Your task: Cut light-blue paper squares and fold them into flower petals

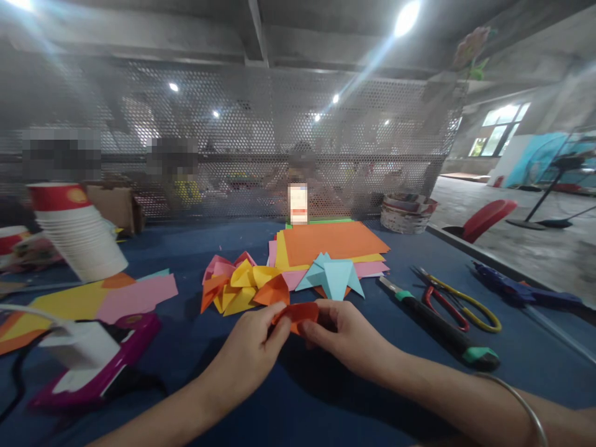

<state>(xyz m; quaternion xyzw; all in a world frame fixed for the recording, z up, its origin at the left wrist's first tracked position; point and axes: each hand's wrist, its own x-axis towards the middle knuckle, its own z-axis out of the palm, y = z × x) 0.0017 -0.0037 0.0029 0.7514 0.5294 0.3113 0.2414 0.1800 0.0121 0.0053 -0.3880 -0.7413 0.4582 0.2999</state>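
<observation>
A small piece of folded orange paper [298, 315] is held between both hands above the dark blue table. My left hand [261, 335] pinches its left end between thumb and fingers. At its right end, my right hand [342, 332] grips it with the thumb in front. Just behind the hands lie folded yellow paper shapes [246, 282], with orange and pink ones beside them. To their right a light blue folded paper shape [335, 276] rests against a stack of coloured sheets topped by an orange sheet [335, 242].
On the right lie a utility knife [437, 323], scissors or pliers with red and yellow handles [465, 304], and a blue glue gun [521, 285]. At left stand stacked paper cups [79, 236], loose coloured paper [135, 295] and a purple power strip [125, 354]. A perforated metal screen [223, 124] rises behind.
</observation>
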